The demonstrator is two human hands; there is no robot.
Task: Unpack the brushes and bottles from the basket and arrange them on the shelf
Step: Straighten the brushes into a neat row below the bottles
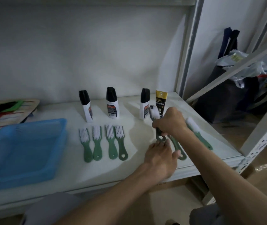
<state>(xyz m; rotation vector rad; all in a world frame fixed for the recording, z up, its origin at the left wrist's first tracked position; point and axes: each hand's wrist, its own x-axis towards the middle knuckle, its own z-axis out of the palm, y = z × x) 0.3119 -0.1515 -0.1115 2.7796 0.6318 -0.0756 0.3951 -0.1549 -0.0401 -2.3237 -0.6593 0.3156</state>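
Near the shelf's (pixel 145 159) right edge, a green brush (pixel 155 122) is gripped in the closed right hand (pixel 170 122), bristles raised; the left hand (pixel 159 157), fingers loosely spread, touches its handle end. At the left edge, nothing is seen inside the blue basket (pixel 20 150).

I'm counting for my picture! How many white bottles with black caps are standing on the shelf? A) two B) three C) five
B: three white bottles with black caps stand in a row at the back, the left one, the middle one and the right one, next to a gold and black tube.
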